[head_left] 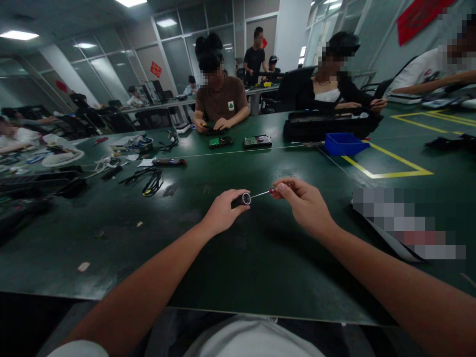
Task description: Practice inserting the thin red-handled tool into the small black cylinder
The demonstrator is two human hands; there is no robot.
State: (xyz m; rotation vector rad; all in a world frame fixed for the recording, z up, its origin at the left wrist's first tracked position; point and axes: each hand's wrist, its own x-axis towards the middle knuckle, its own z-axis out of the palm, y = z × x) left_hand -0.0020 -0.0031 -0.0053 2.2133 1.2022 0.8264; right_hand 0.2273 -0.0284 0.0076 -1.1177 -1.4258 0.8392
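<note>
My left hand is closed around a small black cylinder with a silvery ring at its open end, which faces right. In my right hand is a screwdriver, gripped by its reddish handle between thumb and fingers. Its thin metal shaft points left, and the tip reaches the ringed end of the cylinder. Whether the tip sits inside or only touches the rim, I cannot tell. Both hands are held above the green table. Most of the cylinder is hidden by my left fingers.
Coiled black cables and a dark rod-shaped tool lie to the left. Ahead are circuit-board parts and a blue bin. A sheet lies at right. A person in a brown shirt works opposite.
</note>
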